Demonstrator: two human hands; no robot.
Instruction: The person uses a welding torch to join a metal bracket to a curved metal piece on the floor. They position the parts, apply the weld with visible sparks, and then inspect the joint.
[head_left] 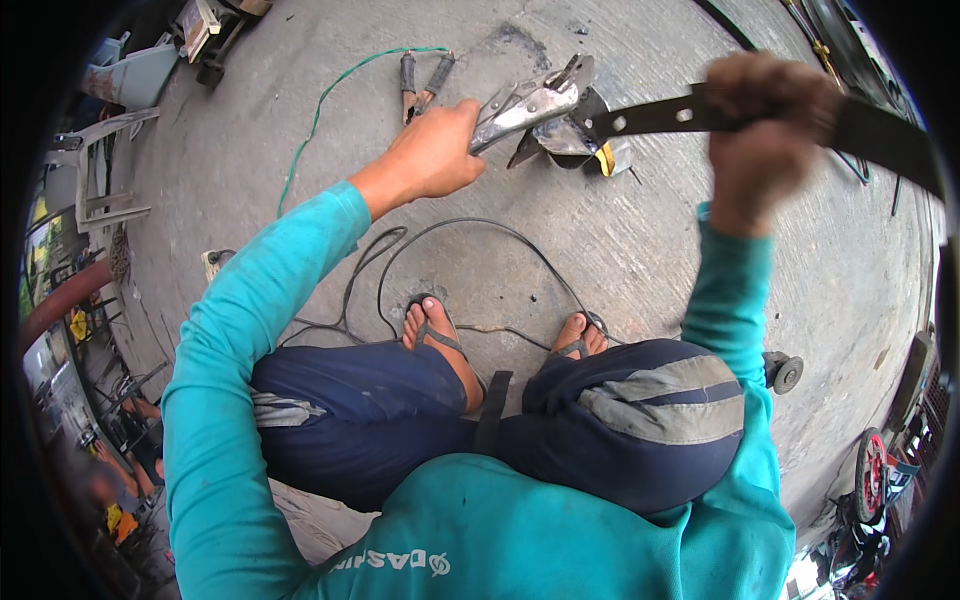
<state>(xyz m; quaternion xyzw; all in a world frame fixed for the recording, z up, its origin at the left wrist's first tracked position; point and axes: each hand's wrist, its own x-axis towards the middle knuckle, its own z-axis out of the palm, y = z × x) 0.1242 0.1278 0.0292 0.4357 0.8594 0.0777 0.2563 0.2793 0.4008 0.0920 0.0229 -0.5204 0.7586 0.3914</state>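
My left hand (437,152) is closed around the handles of silver locking pliers (528,108). Their jaw end is at a small bent metal piece (566,140) on the concrete floor, with a bit of yellow at its right side. My right hand (765,135), smeared by motion, grips a long dark flat metal bar (655,117) with holes along it. The bar's left end reaches the bent piece; whether they touch I cannot tell. Its other end runs off toward the right rim.
Beyond my left hand lies a clamp with dark grips (408,75) on a green cable (318,120). A black cable (480,222) loops across the floor before my sandalled feet. An angle grinder (786,373) sits right of my knee. White chair (95,170) at left; wheel (872,470) at lower right.
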